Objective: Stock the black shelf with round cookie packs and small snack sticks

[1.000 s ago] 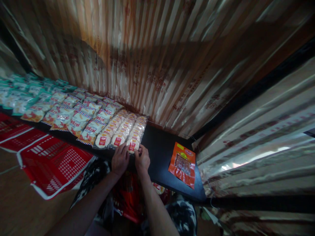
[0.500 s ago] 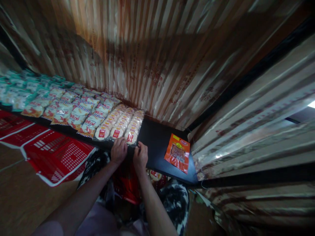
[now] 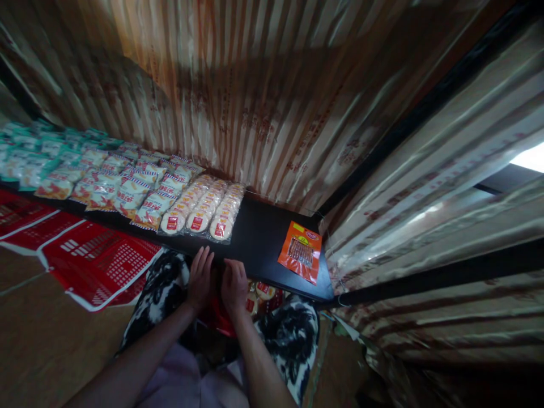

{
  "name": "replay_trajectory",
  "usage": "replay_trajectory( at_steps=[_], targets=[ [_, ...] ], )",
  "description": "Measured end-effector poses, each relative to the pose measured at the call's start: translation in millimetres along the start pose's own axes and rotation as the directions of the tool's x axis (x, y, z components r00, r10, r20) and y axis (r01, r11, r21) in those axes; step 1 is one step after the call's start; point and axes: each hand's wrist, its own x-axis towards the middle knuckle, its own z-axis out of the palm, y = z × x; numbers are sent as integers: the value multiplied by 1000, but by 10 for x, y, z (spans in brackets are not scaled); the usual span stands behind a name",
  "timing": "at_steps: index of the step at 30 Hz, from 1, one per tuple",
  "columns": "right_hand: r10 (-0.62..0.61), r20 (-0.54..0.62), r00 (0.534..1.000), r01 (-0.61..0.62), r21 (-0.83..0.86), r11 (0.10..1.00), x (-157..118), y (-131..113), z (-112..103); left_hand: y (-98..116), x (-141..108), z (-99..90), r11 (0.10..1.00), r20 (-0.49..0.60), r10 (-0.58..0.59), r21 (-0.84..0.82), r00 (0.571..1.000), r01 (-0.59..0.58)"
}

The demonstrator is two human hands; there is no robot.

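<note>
My left hand [image 3: 200,277] is just off the front edge of the black shelf [image 3: 259,241], its fingers stretched out and holding nothing. Beside it, my right hand [image 3: 234,283] hangs over the same edge with fingers loosely bent and apart, and nothing shows in them. Both hands are away from the clear packs of round crackers [image 3: 221,224], which lie in three overlapping rows on the shelf. Below the shelf, between my knees, more round cracker packs [image 3: 264,290] show next to a red bag or basket [image 3: 221,324], partly hidden by my right hand.
Striped white-and-blue snack bags [image 3: 151,207] fill the shelf left of the crackers, with green bags [image 3: 36,167] farther left. An orange packet [image 3: 301,252] lies near the right end. Red printed sheeting [image 3: 106,260] hangs below the shelf. A striped plastic curtain [image 3: 238,102] stands behind.
Both hands have let go of the front of the rightmost cracker rows and drawn back and down toward my lap. The cracker rows stay on the shelf.
</note>
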Motion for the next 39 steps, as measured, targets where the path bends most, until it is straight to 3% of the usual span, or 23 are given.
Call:
replay_trajectory(
  at_steps=[4, 8, 12, 15, 20, 26, 31, 39],
  targets=[
    [115, 35, 993, -110, -106, 988, -311, 189, -58, 143, -319, 44, 999, 130, 43, 2, 991, -44],
    [322, -185, 929, -366, -318, 874, -499, 481, -127, 291, -443, 60, 994, 328, 100, -1, 939, -106],
    [471, -260, 843, -538, -388, 749, -571, 718, -129, 387, -457, 39, 991, 612, 106, -2, 784, -133],
    [587, -207, 783, -620, -353, 701, -634, 836, -70, 405, -467, 25, 994, 725, 74, 2, 685, -109],
    [595, -62, 801, -578, -337, 743, -726, 893, 3, 391, -483, 3, 999, 774, 13, 23, 633, -49],
    [571, 31, 821, -521, -371, 769, -703, 737, -42, 395, -459, -48, 999, 788, 24, 0, 615, -39],
    [438, 146, 887, -349, -408, 843, -649, 535, -74, 387, -426, -60, 1000, 793, 23, -23, 609, -8],
    [260, 167, 951, -204, -292, 934, -592, 426, -152, 348, -436, -43, 993, 792, -93, 27, 604, 117]
  ],
)
